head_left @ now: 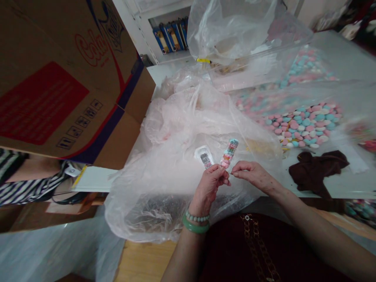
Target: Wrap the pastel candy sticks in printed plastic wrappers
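Mid-sorting: left hand pinching two small packets upright, right hand pinched at their base, over plastic bag; next needs steady separating.

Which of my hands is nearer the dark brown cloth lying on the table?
Right. The right hand is just left of the dark brown cloth; the left hand is farther left, holding small packets.

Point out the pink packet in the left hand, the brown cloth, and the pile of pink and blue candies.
Pink packet (229,153), head view: middle of the printed strip.
Brown cloth (317,169), head view: centre of the crumpled fabric.
Pile of pink and blue candies (305,125), head view: middle of the heap.
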Motion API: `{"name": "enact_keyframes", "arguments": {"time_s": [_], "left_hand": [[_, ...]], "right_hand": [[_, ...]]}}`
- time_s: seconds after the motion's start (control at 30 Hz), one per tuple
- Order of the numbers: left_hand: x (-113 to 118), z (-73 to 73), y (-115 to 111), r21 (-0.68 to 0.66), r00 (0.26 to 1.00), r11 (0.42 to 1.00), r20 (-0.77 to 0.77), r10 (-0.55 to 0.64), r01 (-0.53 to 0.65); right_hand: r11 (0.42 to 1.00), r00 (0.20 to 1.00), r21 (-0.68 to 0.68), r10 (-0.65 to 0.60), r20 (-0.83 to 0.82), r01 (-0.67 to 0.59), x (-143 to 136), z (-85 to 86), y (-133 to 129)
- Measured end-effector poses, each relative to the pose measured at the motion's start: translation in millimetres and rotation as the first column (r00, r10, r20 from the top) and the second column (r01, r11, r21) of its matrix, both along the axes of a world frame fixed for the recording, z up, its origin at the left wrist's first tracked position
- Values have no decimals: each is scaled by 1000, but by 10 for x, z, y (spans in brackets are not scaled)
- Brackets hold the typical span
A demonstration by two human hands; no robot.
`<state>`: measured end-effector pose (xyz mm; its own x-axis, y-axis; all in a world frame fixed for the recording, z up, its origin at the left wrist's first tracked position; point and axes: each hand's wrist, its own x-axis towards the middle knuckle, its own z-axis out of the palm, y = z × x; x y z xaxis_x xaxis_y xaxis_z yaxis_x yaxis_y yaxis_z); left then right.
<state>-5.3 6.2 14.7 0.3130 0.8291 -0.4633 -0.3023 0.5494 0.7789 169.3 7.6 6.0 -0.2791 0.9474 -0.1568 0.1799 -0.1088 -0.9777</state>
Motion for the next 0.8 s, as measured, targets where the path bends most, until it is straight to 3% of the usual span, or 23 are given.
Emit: {"name": "enact_keyframes", "arguments": {"time_s": [0.13,0.27,0.4,0.53,0.63,0.7,0.8], "left_hand": [[17,-22,8,-21,1000,999,-2,26,-26],[59,-49,8,-53,1000,998,3,17,-17],[74,-105,-1,-86,999,996,-3,37,-37],[81,-170,-14,-116,990,991,-129,58,-73],[140,-211,-38,-98,974,990,-212,83,-105],[206,-238,-62,-78,973,990,-211,95,-114],[296,-285,-99,-61,977,995,-203,70,-84]], "right_hand": [[975,997,224,-16,81,-3,-12,-34,-38],[916,950,389,-31,310,-97,-23,-38,-55],[936,911,329,-22,413,-127,-2,-63,-77],[974,945,160,-200,261,162,-32,-45,-98],[969,964,54,-244,102,239,-155,-15,-99],[963,960,73,-265,84,260,-250,-33,-87],[944,925,125,-326,197,306,-316,-120,-59]]}}
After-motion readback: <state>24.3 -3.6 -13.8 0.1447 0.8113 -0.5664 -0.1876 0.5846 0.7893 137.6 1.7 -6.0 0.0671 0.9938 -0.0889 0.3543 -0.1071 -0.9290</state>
